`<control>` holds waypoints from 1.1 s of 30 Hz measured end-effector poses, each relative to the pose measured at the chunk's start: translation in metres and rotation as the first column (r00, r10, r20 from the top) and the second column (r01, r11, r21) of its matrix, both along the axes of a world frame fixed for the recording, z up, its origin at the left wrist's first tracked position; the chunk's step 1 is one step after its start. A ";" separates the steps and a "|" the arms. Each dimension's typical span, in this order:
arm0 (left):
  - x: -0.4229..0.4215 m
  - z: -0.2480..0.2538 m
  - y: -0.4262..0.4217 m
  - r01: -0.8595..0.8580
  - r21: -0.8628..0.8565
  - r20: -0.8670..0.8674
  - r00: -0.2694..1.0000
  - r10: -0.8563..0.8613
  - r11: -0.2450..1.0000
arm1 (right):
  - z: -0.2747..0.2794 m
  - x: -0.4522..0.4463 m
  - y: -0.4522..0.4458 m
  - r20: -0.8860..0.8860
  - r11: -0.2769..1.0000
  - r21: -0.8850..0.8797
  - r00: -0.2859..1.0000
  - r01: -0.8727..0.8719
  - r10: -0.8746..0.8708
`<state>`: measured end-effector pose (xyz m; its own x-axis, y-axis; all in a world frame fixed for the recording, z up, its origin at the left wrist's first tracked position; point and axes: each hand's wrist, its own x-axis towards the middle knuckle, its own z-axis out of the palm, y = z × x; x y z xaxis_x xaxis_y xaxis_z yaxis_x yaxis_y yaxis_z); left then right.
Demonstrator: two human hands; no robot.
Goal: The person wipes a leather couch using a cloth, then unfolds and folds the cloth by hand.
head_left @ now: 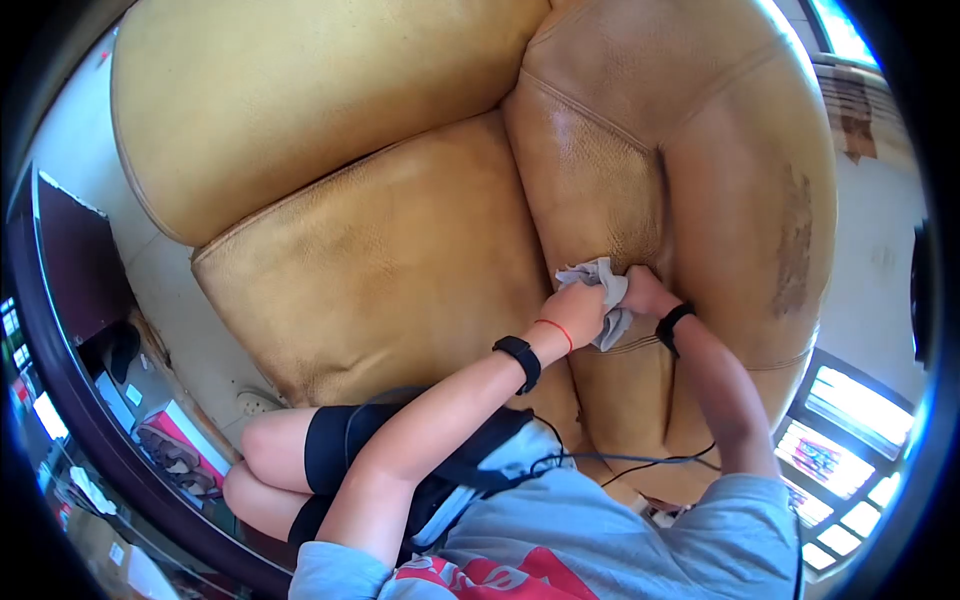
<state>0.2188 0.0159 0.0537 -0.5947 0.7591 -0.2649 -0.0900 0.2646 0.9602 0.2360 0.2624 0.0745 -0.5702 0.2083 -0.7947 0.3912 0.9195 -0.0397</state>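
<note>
A crumpled light grey cloth (610,328) is bunched between my two hands, over the inner side of the tan leather sofa's armrest (590,200). My left hand (577,308), with a red string and a black watch at the wrist, is closed on the cloth's left side. On the right side of the cloth, my right hand (645,290) has its fingers curled around it; a black band circles that wrist. Part of the fingers of both hands is hidden by the folds. The sofa seat (400,260) spreads to the left of the hands.
A dark worn patch (795,250) marks the outer armrest. My bare knees (270,450) are beside the seat's front edge. Black cables (640,460) cross near my waist. At the left are a dark cabinet (85,255), a shoe box (190,440) and a clog (257,402) on the floor.
</note>
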 end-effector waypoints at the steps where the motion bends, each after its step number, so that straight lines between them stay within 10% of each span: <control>1: 0.003 -0.002 -0.001 -0.009 0.026 0.009 1.000 0.009 1.000 | 0.013 -0.007 -0.014 -0.014 0.999 -0.051 1.000 0.012 -0.013; 14: 0.037 0.018 0.006 -0.419 0.136 -0.071 0.900 0.431 0.898 | 0.044 0.022 -0.021 -0.283 0.991 -0.013 0.951 -0.134 0.125; 18: 0.034 0.035 0.016 -0.622 0.400 0.035 0.745 0.666 0.673 | 0.142 0.034 -0.049 -0.451 0.867 0.187 0.744 -0.461 0.493; 24: 0.021 0.077 0.014 -0.564 0.454 0.011 0.777 0.629 0.690 | 0.223 0.027 -0.059 -0.803 0.862 -0.121 0.559 -0.492 0.207; 33: 0.027 0.107 -0.010 -0.571 0.462 0.112 0.797 0.594 0.679 | 0.194 0.018 -0.043 -0.766 0.727 -0.339 0.623 -0.597 0.155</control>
